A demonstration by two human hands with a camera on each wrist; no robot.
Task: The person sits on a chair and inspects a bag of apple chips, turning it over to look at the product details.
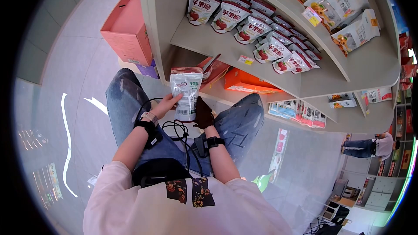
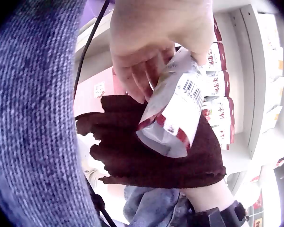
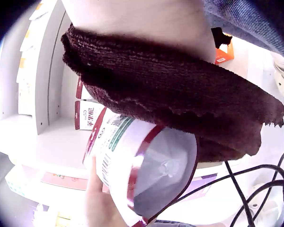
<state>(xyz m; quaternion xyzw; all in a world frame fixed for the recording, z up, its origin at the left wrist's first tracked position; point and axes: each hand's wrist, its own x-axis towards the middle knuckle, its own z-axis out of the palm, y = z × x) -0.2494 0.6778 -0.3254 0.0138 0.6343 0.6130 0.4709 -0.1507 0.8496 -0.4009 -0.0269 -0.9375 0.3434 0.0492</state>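
My left hand (image 1: 166,104) grips a white and red apple crisps pouch (image 1: 185,93) by its left side, thumb on the printed face. A ragged-edged dark brown cloth (image 1: 203,114) covers my right hand (image 3: 146,23) and lies along the right side of the pouch. Beneath the cloth, the right fingers are hidden. In the left wrist view, the pouch (image 2: 175,101) shows its barcode and lower end, with the cloth (image 2: 175,170) behind it. The right wrist view shows the pouch's clear, red-edged base (image 3: 165,165) beside the cloth.
Rows of similar pouches (image 1: 254,29) fill the shelf ahead, with other snack bags (image 1: 357,32) higher up. A pink box (image 1: 126,32) stands left on the floor; an orange box (image 1: 250,82) sits low. Black cables (image 1: 180,137) hang between my wrists. Another person (image 1: 370,147) stands far right.
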